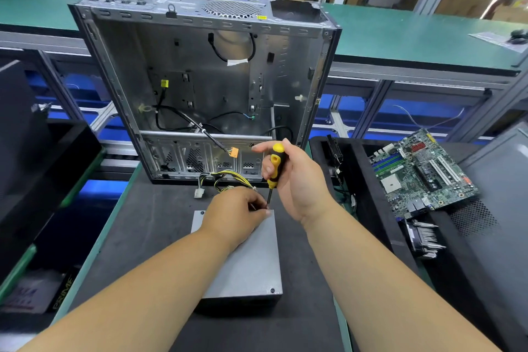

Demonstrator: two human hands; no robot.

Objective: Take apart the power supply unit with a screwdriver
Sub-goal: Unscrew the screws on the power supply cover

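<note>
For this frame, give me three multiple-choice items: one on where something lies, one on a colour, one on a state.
1. Where does the motherboard lie?
A. inside the computer case
B. to the right of the power supply unit, on a dark tray
C. under the left hand

2. What colours is the screwdriver handle?
A. yellow and black
B. red and white
C. all blue

3. What is the right hand doing?
A. resting flat on the mat
B. gripping the screwdriver handle
C. pulling a cable

Key: 1 B, the board sits right of the power supply unit, outside the computer case. 2 A, handle shows yellow with black. 3 B, fingers wrap the handle while the left hand steadies the tip at the unit's far corner.
</note>
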